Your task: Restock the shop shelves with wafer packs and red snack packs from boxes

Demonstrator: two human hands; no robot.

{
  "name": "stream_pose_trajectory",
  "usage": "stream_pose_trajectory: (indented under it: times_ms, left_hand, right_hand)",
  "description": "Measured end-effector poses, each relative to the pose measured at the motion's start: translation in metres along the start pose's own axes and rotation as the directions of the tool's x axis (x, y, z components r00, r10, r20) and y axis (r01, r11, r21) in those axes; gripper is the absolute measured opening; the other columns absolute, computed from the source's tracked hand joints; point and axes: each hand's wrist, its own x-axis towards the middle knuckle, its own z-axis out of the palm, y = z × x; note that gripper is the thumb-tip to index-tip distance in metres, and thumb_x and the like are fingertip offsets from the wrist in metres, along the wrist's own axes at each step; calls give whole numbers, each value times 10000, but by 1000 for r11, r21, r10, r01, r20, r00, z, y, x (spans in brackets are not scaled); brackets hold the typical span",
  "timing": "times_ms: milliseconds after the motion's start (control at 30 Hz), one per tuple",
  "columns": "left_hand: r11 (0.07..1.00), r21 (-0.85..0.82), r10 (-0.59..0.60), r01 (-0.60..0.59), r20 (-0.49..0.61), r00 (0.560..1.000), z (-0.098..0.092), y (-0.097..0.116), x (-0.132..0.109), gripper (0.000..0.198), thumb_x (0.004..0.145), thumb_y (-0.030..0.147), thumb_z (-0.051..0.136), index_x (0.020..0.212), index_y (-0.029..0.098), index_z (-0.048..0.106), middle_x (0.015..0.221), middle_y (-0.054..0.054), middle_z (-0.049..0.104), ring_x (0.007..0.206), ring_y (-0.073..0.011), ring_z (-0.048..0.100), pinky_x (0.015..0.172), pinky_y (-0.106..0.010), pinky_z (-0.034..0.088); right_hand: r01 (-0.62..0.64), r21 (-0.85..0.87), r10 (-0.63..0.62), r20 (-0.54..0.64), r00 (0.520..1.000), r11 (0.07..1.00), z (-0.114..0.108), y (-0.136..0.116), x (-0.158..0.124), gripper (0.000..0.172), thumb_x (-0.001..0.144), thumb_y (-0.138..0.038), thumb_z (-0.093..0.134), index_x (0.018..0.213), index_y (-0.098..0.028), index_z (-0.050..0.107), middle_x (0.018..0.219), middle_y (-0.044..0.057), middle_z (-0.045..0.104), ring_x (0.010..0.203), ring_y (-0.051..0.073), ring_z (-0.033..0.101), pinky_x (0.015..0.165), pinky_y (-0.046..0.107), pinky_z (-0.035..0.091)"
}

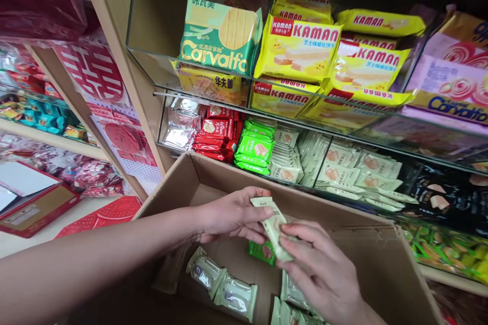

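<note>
Both my hands meet over an open cardboard box (pixel 366 259). My left hand (pixel 232 216) pinches the top of a stack of pale green snack packets (pixel 272 226). My right hand (pixel 322 271) grips the same stack from below, fingers curled round it. Inside the box lie a bright green packet (pixel 262 252) and several pale green packets (pixel 223 284) on the bottom.
Glass shelf compartments (pixel 244 106) behind the box hold silver, red, green and pale packets (pixel 343 167). Above are a green Carvalfo wafer pack (pixel 219 35) and yellow Kaman packs (pixel 299 48). Red goods (pixel 99 213) lie at the left.
</note>
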Motion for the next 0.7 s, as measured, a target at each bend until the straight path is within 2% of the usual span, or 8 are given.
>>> stream_pose_trajectory:
  times_ms: [67, 133, 200, 267, 333, 400, 567, 700]
  left_hand:
    - [996, -20, 83, -83, -29, 996, -1, 2, -1, 553, 625, 261, 727, 1066, 212, 397, 890, -11, 571, 797, -133, 587, 723, -302, 453]
    - [994, -5, 113, -114, -29, 993, -3, 1, 0, 572, 615, 221, 734, 1077, 215, 398, 893, -7, 570, 816, -142, 583, 718, -310, 455]
    - [992, 11, 128, -128, -17, 992, -5, -2, 2, 564, 623, 207, 727, 1081, 216, 398, 895, -4, 575, 809, -134, 584, 718, -308, 453]
    - [988, 33, 149, -149, -13, 989, -6, -6, 4, 514, 619, 208, 730, 1027, 191, 418, 853, 3, 586, 769, -116, 581, 703, -291, 451]
    - [984, 65, 169, -167, -26, 985, -6, -9, 6, 452, 599, 213, 740, 924, 159, 430, 768, 18, 588, 700, -98, 571, 669, -270, 447]
    - [977, 128, 180, -171, -54, 982, -5, -9, 8, 408, 607, 207, 728, 865, 151, 417, 696, 35, 579, 638, -85, 559, 630, -251, 440]
    - [930, 357, 138, -90, -112, 984, -5, -2, 7, 210, 759, 186, 557, 922, 162, 428, 714, 26, 579, 570, -75, 559, 533, -212, 405]
    - [867, 485, 148, -111, -38, 988, -7, -7, 7, 114, 771, 166, 518, 867, 153, 456, 674, 32, 566, 557, -72, 549, 531, -201, 397]
  right_hand:
    - [-43, 38, 42, 22, 999, 998, 5, -1, -4, 278, 725, -155, 598, 995, -222, 588, 1079, 99, 513, 1008, 248, 484, 804, 390, 456]
    - [-205, 78, 210, -59, 976, 976, 11, 0, -6, 217, 753, -201, 573, 968, -228, 581, 1120, 102, 491, 1026, 248, 482, 811, 392, 452]
    - [-424, 233, 452, -80, 889, 875, 19, 3, -5, 252, 785, -230, 546, 1037, -234, 528, 1069, 98, 534, 961, 218, 532, 752, 354, 484]
    - [-595, 431, 623, 92, 777, 678, 27, 5, -3, 279, 804, -292, 531, 1069, -214, 490, 962, 87, 597, 830, 187, 583, 651, 301, 508]
    - [-682, 516, 661, 264, 702, 518, 30, 7, -1, 270, 804, -351, 525, 1012, -180, 515, 847, 69, 631, 700, 159, 591, 569, 263, 501]
    - [-703, 494, 670, 284, 686, 511, 25, 11, 1, 271, 787, -383, 539, 943, -161, 549, 782, 58, 636, 648, 150, 582, 543, 252, 489]
    - [-766, 17, 766, -3, 643, 643, -23, 32, 31, 417, 759, -463, 524, 1052, -167, 530, 785, 56, 650, 494, 155, 571, 519, 304, 471]
    - [-637, -571, 711, -127, 692, 518, -43, 55, 90, 333, 823, -344, 453, 1063, -128, 535, 727, 83, 657, 600, 210, 625, 659, 330, 450]
